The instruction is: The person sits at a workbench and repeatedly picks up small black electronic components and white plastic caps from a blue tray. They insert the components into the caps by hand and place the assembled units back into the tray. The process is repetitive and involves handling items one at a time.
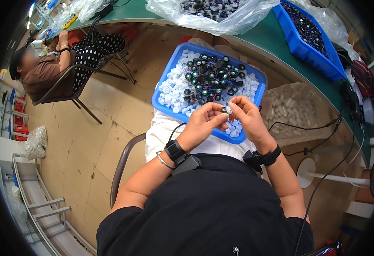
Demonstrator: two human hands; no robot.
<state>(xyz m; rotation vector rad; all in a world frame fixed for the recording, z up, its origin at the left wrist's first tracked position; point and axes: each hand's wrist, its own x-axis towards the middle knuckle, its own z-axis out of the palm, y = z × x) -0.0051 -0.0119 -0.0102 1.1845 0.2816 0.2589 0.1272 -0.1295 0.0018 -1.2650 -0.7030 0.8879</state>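
Observation:
A shallow blue tray (262,85) rests on my lap, full of small white plastic caps (169,94). Heaped on the caps are many small round black parts (210,79) with thin red and blue wires. Over the tray's near edge, my left hand (200,124) pinches one small black round part (224,110) between thumb and fingertips. My right hand (250,118) pinches a small white cap (229,110) right against that part. The fingers partly cover both pieces, so I cannot tell how far they are joined.
A green table (255,36) curves across the far side, carrying a clear plastic bag (238,26) of parts and a blue crate (287,32). A bag of whitish pieces (287,104) lies right of the tray. Cables (306,150) hang at right. Another person (52,70) sits at left.

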